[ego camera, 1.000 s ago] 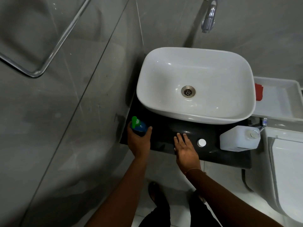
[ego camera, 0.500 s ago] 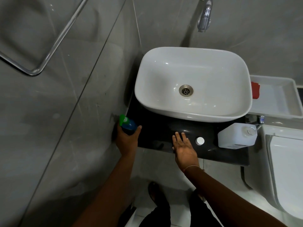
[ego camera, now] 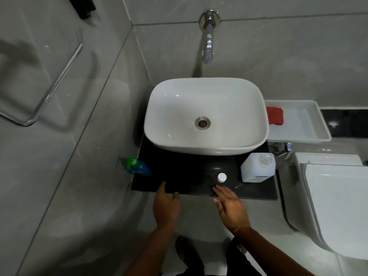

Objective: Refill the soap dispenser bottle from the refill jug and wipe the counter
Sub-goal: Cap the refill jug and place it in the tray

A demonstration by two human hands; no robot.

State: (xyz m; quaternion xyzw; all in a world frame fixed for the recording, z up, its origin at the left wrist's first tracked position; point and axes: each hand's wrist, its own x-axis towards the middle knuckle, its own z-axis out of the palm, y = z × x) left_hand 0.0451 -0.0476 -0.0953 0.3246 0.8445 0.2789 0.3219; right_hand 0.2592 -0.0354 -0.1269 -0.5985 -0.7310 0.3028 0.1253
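Head view: both hands empty and spread, left hand (ego camera: pixel 166 206), right hand (ego camera: pixel 231 208), at the table's (ego camera: pixel 179 176) near edge. The soap dispenser bottle (ego camera: pixel 137 167) stands at the far-left corner, the refill jug (ego camera: pixel 257 168) right (uncapped, apparently); the right hand's reach might knock its loose cap (ego camera: pixel 221 177) floorward.

No lettering, brand, number or sign can be read anywhere in the head view. The white refill jug (ego camera: pixel 258 167), standing just right of the loose white cap (ego camera: pixel 221 177), shows only a faint, illegible mark low on its front. The blue soap dispenser bottle (ego camera: pixel 138 166), well left of the jug, bears no legible label.
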